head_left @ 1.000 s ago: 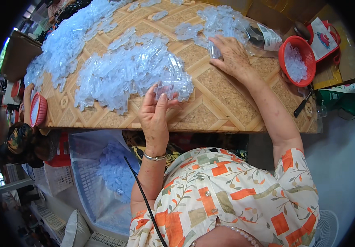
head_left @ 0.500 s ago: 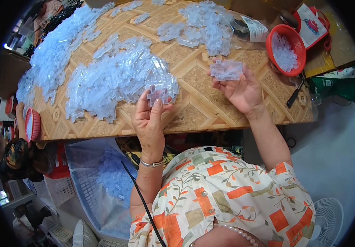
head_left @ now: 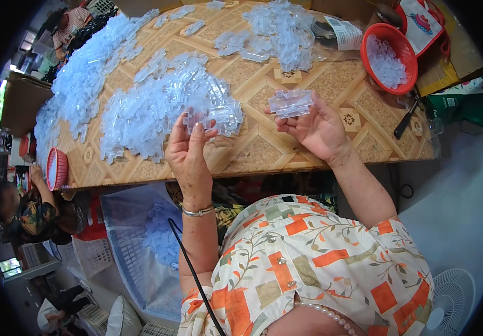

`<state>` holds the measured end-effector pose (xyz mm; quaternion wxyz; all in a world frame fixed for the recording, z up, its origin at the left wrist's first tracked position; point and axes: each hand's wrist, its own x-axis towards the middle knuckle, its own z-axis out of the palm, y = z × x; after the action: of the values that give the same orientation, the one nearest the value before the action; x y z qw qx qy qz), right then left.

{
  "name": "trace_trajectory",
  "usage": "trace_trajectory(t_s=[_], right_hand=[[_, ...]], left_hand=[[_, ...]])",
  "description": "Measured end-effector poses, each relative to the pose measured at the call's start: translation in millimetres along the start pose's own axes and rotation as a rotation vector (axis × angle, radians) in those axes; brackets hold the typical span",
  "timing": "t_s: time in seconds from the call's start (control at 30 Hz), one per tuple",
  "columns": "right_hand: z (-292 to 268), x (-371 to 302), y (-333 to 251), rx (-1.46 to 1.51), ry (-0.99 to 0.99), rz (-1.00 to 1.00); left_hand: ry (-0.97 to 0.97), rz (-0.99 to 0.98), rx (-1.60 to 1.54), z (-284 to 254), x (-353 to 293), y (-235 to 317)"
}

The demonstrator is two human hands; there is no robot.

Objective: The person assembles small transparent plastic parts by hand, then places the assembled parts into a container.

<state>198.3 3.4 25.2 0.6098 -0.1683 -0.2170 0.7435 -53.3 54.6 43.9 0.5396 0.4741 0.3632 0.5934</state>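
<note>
My left hand (head_left: pixel 191 154) is raised at the right edge of a big heap of clear plastic pieces (head_left: pixel 146 115). Between its thumb and fingers is a clear notched plastic piece (head_left: pixel 199 117), hard to tell from the heap behind it. To the right, over the patterned tabletop (head_left: pixel 258 148), my right hand (head_left: pixel 322 134) is turned palm up. Its fingers and thumb grip another clear plastic piece (head_left: pixel 290 105), flat and step-edged, held roughly level. The two hands are well apart.
More clear pieces lie in piles at the far left (head_left: pixel 76 84) and back (head_left: pixel 280 33). A red basket (head_left: pixel 412 67) of small clear parts stands at right, near a black-handled tool (head_left: pixel 402 124). A lined crate (head_left: pixel 127 252) sits below the table. Another person (head_left: pixel 34 207) works at left.
My left hand has shifted left with its piece. My right hand has turned, and its piece now lies further left. The whole view has shifted slightly.
</note>
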Motion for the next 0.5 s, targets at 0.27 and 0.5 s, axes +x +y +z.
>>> trace_trajectory(t_s=[0.27, 0.5], right_hand=[[17, 16, 1, -0.174, 0.185, 0.109], [43, 82, 22, -0.57, 0.068, 0.112]], left_hand=[[0.008, 0.08, 0.279, -28, 55, -20], [0.061, 0.177, 0.508, -34, 59, -22]])
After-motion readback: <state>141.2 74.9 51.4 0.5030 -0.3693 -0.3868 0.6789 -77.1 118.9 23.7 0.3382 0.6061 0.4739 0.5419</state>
